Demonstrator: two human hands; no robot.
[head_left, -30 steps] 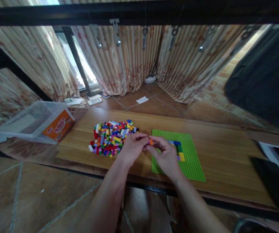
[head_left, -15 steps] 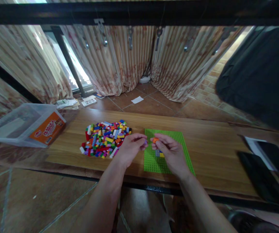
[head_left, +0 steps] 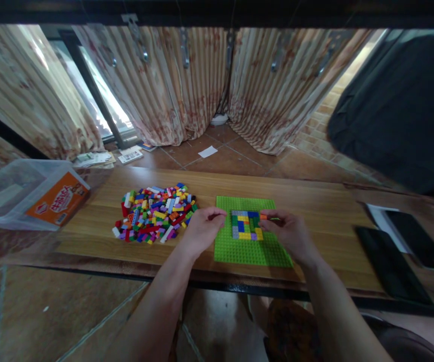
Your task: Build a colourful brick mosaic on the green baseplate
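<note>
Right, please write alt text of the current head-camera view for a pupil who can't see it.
A person's right hand holds an orange brick by coloured bricks set on a green baseplate; the left hand is at the baseplate's left edge. Further left, a pile of loose bricks lies on the wooden tabletop, then a clear plastic box.

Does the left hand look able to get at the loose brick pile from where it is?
Probably yes: the left hand is close beside the loose brick pile, nothing visible stands between them, and the right hand is over at the green baseplate.
</note>
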